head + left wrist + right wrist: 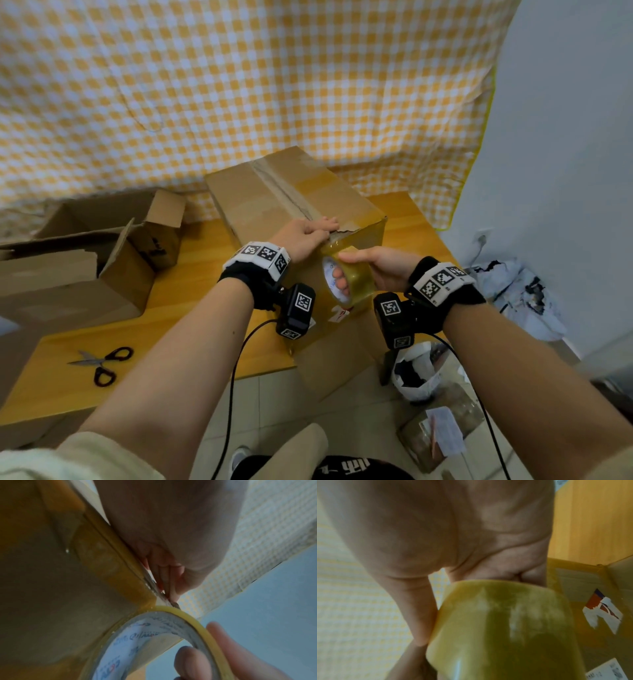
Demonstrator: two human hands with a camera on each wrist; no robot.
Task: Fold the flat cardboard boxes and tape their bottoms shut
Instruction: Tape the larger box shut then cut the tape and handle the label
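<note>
A folded cardboard box [274,195] stands on the wooden table [191,281], its closed flaps facing up with a seam down the middle. My left hand [308,233] lies flat on the near top edge, fingers straight, pressing the tape end [337,244] onto the box [42,588]. My right hand [373,267] grips a roll of clear yellowish tape [346,281] against the box's near face, fingers through the core. The left wrist view shows the roll [154,642] beside the box's corner. In the right wrist view the roll [505,628] fills the frame under my palm.
An open cardboard box [85,260] lies at the table's left, and black-handled scissors [99,365] rest near the front left edge. A checked yellow cloth [239,85] hangs behind. On the floor at right sit a white bag [416,373], a taped parcel [442,431] and crumpled wrapping [517,298].
</note>
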